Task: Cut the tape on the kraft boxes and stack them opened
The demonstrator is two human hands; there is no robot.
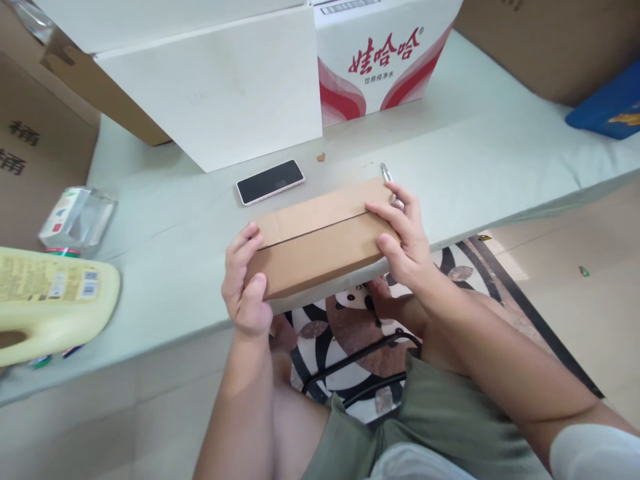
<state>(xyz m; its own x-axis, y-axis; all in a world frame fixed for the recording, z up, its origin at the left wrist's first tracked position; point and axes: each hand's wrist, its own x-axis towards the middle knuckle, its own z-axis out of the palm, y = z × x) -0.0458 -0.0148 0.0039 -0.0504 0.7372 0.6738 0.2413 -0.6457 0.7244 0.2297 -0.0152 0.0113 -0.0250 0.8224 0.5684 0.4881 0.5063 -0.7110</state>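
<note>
- Head view: holding a brown cardboard box (320,257) between both hands over the near edge of a cloth-covered table (170,273), top flaps meeting along one long seam; no telling whether resting on the cloth or lifted.
- Left hand (247,287): clamped on the box's nine-o'clock end, fingers bent around the far corner, thumb pressed near the close corner.
- Right hand (407,233): clamped on the three-o'clock end, fingers slightly apart on top, thumb by the near edge.
- Between one and two o'clock from the box: a slim metal tool (385,172), partly hidden behind the right fingers; touching or not, impossible to tell.
- At eleven o'clock: a phone (271,183) lying just beyond the box, with a white carton (225,93) behind.
- At nine o'clock, well apart: a clear bottle (97,217).
- Likely trouble: dropping the box toward six o'clock, off the table edge, through a loosened grip; bowing the flaps through too hard a squeeze; nudging the phone or tool through a push toward twelve.
</note>
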